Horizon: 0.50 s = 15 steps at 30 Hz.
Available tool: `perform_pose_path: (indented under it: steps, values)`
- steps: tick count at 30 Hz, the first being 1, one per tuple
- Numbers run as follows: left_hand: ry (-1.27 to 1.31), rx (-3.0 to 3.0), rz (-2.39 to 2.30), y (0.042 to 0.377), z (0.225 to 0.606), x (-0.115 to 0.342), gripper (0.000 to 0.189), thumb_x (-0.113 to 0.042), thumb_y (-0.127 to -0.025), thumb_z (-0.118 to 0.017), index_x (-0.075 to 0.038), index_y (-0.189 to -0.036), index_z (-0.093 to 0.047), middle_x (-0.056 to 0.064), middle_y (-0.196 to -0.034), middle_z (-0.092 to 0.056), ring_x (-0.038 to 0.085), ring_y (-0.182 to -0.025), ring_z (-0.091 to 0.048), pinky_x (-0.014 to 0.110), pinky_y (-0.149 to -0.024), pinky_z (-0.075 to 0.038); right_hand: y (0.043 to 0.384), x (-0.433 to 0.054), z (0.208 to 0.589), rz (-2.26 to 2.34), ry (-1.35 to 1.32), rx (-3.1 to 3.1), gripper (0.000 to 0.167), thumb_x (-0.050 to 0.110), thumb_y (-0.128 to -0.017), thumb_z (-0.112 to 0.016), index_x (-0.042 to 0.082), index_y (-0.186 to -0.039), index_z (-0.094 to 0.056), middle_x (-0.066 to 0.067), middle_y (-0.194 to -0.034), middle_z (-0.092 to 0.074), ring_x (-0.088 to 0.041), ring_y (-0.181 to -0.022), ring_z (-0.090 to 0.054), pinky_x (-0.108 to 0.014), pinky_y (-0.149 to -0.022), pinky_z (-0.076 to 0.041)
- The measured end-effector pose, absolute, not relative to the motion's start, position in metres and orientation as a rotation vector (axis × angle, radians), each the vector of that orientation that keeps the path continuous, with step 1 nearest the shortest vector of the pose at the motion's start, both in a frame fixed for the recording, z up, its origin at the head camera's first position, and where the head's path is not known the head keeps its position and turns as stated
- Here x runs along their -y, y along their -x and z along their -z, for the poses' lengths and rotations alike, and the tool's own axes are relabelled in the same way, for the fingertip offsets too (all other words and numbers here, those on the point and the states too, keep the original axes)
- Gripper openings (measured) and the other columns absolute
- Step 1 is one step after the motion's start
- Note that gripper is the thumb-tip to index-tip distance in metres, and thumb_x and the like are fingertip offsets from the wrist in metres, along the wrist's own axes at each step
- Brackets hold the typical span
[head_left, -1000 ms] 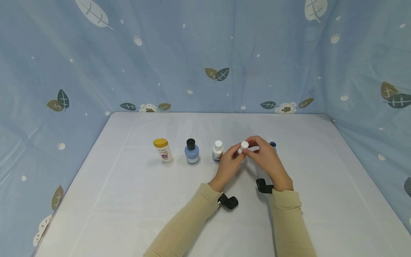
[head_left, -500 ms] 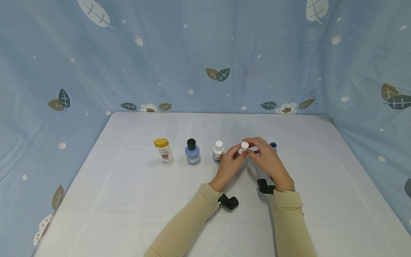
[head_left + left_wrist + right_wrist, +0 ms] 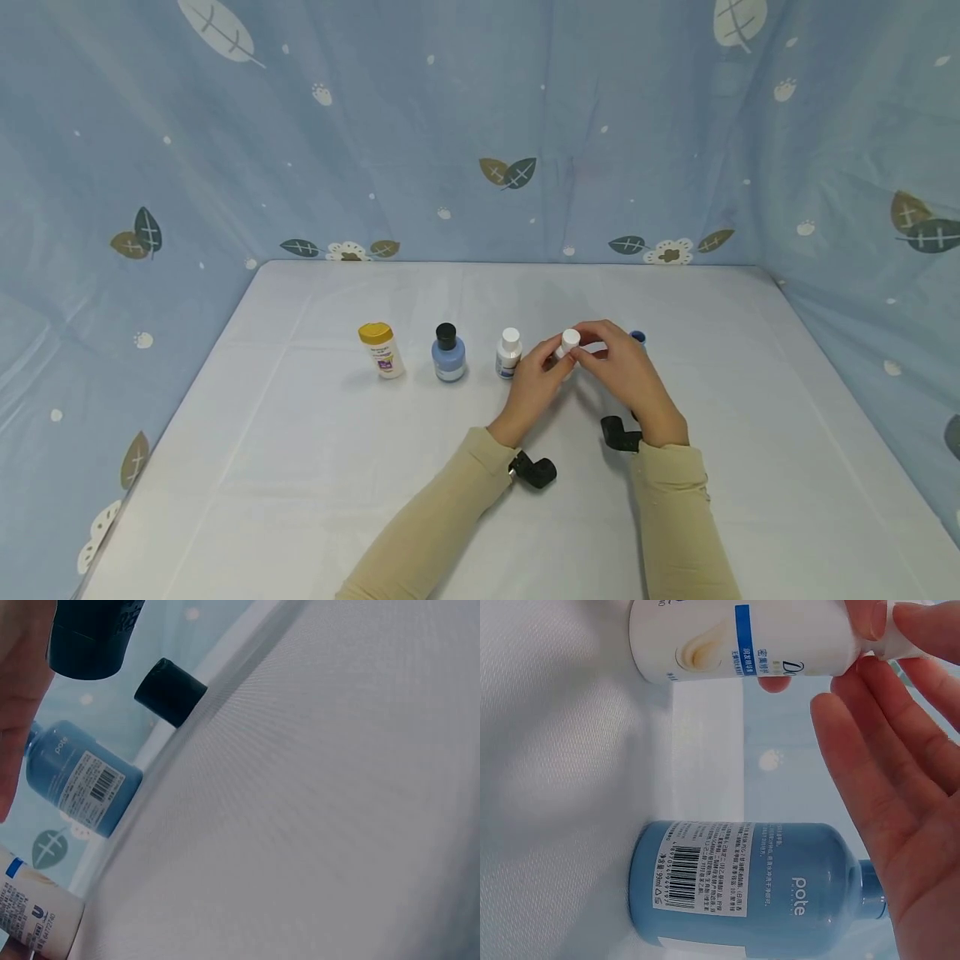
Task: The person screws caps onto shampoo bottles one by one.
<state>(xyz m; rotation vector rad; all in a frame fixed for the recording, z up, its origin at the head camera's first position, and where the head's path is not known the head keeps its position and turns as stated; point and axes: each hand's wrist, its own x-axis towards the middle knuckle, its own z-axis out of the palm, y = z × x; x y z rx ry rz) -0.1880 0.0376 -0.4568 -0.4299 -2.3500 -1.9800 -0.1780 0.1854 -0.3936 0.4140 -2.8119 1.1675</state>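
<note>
Near the middle of the table, my left hand (image 3: 531, 390) holds a white bottle (image 3: 705, 641) with a blue stripe on its label. The thumb and fingers of my right hand (image 3: 632, 379) pinch its white cap (image 3: 570, 338) at the top. In the right wrist view, the bottle's base appears to sit on the tabletop. Beside it stands a blue bottle (image 3: 739, 889) with a bare neck, mostly hidden behind my right hand in the head view. On the table close to that bottle is a dark cap (image 3: 171, 691), seen in the left wrist view.
Left of my hands stand a white bottle with a white cap (image 3: 508, 354), a blue bottle with a black cap (image 3: 449, 358) and a white bottle with a yellow cap (image 3: 383, 350). A patterned blue curtain (image 3: 420, 125) hangs around the table (image 3: 300, 467).
The fingers of my right hand shift slightly around the white cap. My left hand stays on the bottle, and the other bottles have not moved.
</note>
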Motion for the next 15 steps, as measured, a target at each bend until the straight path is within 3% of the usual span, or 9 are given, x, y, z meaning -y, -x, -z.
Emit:
perform_pose_path:
  steps: [10, 15]
  values:
    - [0.437, 2.324, 2.015, 0.1881, 0.4576, -0.0377, 0.037, -0.035, -0.087, -0.057, -0.027, -0.122, -0.055, -0.009, -0.118, -0.054, 0.005, -0.103, -0.05, 0.024, -0.084, -0.043, 0.1793, -0.1844, 0.3949, -1.188, -0.452, 2.772, 0.047, 0.026, -0.083, -0.064, 0.013, -0.125, -0.049, -0.005, -0.114, -0.05, -0.02, -0.103, -0.05, -0.036, -0.079, -0.047]
    - [0.441, 2.318, 2.034, 0.1884, 0.4583, -0.0379, 0.035, -0.032, -0.087, -0.058, -0.026, -0.122, -0.056, -0.009, -0.115, -0.055, 0.004, -0.096, -0.052, 0.023, -0.079, -0.044, 0.1795, -0.184, 0.3968, -1.142, -0.483, 2.766, 0.042, 0.022, -0.084, -0.063, 0.014, -0.123, -0.052, -0.003, -0.113, -0.051, -0.019, -0.102, -0.05, -0.036, -0.078, -0.047]
